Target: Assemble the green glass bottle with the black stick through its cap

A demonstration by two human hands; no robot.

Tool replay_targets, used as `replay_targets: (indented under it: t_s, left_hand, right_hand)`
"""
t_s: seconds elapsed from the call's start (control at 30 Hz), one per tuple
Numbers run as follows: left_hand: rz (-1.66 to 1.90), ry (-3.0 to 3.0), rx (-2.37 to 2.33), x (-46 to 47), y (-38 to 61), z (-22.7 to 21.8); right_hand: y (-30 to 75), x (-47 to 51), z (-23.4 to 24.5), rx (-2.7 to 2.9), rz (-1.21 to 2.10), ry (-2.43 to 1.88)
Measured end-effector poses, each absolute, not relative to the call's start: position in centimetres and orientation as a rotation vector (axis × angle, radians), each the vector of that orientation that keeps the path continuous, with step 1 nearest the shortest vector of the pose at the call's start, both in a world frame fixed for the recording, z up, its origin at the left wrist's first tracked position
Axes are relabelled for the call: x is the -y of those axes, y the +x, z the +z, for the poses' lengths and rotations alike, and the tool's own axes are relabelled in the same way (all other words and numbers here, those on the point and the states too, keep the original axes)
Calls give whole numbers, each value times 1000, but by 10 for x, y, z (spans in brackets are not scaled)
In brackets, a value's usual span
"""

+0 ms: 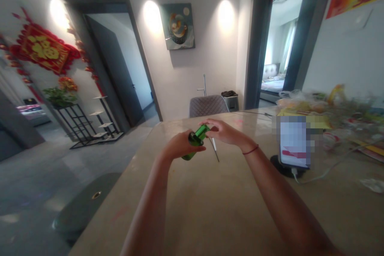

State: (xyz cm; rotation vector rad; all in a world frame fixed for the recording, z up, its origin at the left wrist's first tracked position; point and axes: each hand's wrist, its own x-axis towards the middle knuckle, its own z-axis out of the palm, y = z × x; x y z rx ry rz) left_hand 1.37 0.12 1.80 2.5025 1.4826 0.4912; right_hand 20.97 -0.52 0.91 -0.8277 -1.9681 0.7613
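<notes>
My left hand is wrapped round a small green-and-black object and holds it tilted above the table. Its exact kind I cannot make out. At the object's upper right end is a bright green boxy part, and the fingers of my right hand close on it. Below the right fingers is a thin tool with a pale handle and a dark shaft, pointing down toward me. Whether it lies on the table or hangs from the right hand, I cannot tell.
Both forearms reach over a beige, glossy table. To the right a phone stands on a dark holder with a white cable; bags and clutter lie behind it. A quilted chair is at the far edge, a green stool at left.
</notes>
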Motion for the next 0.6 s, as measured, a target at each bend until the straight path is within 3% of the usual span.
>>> replay_targets:
  t_s: [0.6]
  left_hand:
    - [495, 2545, -1478, 3, 13, 20]
  right_hand:
    - [213, -3, 1, 1919, 654, -945]
